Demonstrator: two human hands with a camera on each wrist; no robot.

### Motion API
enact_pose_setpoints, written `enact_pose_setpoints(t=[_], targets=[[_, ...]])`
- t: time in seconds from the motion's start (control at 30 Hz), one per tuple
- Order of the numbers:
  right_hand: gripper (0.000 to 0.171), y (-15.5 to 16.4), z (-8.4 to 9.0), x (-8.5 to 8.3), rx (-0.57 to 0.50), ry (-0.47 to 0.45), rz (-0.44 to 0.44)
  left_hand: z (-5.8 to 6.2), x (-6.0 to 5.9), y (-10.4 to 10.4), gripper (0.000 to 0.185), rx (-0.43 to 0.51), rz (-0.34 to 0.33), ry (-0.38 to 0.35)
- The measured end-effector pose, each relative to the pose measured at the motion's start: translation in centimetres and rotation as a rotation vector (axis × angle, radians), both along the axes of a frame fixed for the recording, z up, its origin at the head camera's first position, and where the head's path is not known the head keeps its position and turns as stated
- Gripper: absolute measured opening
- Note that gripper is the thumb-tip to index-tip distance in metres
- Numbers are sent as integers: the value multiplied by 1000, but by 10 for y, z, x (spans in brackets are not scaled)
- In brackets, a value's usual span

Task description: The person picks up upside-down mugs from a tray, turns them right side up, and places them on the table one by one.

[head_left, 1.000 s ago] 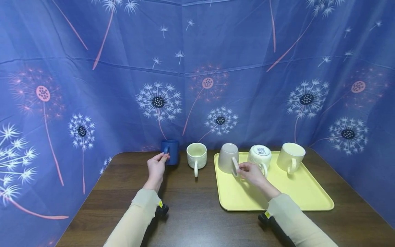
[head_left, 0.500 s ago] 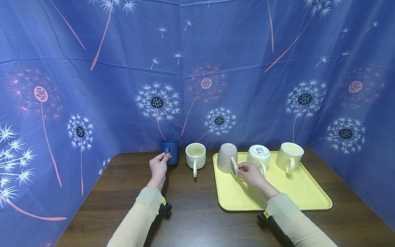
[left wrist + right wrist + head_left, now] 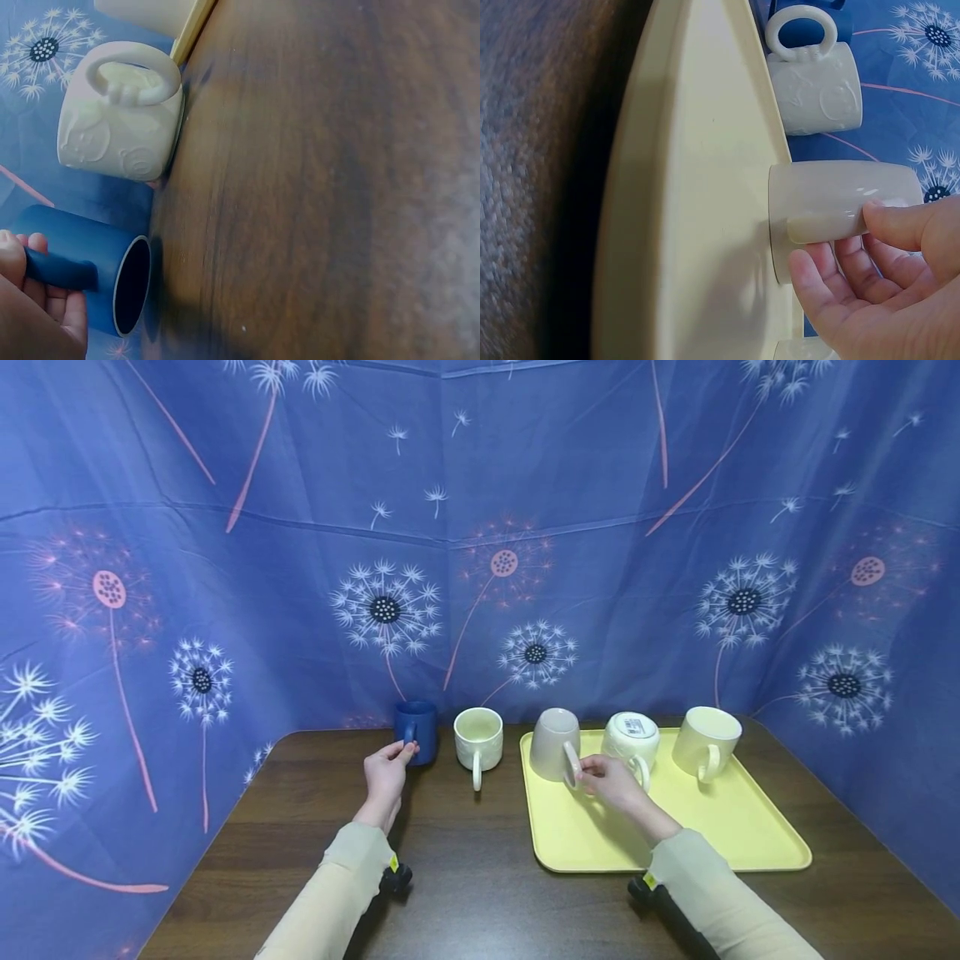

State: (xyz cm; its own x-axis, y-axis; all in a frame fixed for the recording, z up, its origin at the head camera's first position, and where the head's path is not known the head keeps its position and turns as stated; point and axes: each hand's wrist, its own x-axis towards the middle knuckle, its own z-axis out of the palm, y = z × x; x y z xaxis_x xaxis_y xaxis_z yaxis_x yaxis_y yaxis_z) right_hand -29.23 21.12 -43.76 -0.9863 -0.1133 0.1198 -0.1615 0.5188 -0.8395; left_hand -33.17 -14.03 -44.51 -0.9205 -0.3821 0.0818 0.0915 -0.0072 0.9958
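Booth-like spot: table point(image 3: 465, 877), dandelion-print cloth point(image 3: 622, 627)

Left hand: at the lower left edge, the handle point(image 3: 64, 271) of the blue mug point(image 3: 86, 234) is gripped by the left hand point(image 3: 39, 316), with the thumb on one side and fingertips showing on the other.
Blue mug: its dark mouth is turned toward the brown table point(image 3: 315, 187); whether the rim is touching cannot be told.
White mug: a looped handle and raised pattern are shown on the white mug point(image 3: 124, 146), set on the table, apart from the blue one.
Upper edge: a pale cup point(image 3: 146, 10) and yellow tray point(image 3: 193, 31) are cut off.
Cloth: the blue cloth point(image 3: 101, 193) is printed with a white dandelion point(image 3: 43, 49).
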Motion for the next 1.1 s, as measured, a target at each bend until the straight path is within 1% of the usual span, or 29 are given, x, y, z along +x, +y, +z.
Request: enact_pose_setpoints(t=[0.1,0.3,0.63,0.73,0.83,0.93,1.03,1.1], targets=[[23,0,-1,-1,14,-7,1,0,5,-1,22,-14,-13,-24],[23,1,-2,-1,10,-20,7,0,13,-2,23,-13,-26,-83],[22,1,-2,-1,13,-25,-5,0,24,-5,24,-48,-38,-142],[21,1,-3,-2,18,-10,-5,-1,27,-7,24,-67,-45,-163],[20,1,-2,-2,28,10,1,-4,30,-9,22,-99,-47,-170],[17,0,-3,-2,24,21,3,-7,32,-11,21,-127,-53,-158],[17,-1,-4,-2,12,32,21,-8,34,-12,21,-152,-66,-151],[16,-1,-4,-2,0,33,23,-8,35,-12,21,-162,-79,-161]])
